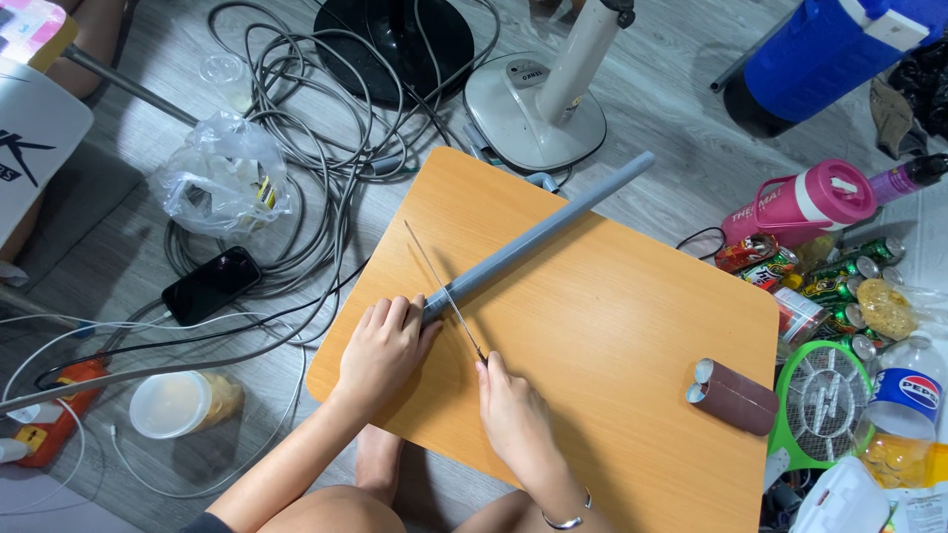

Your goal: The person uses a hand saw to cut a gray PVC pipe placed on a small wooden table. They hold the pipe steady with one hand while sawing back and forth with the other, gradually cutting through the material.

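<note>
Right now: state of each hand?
Left hand: closed over the near end of the grey pipe, pressing it to the table.
Right hand: closed on the thin saw blade.

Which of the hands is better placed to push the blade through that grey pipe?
The right hand, probably. It grips the end of the thin saw blade, which lies across the grey pipe. The left hand presses the pipe's near end down on the wooden board.

Bright even light, sharp (soft shadows)
</note>
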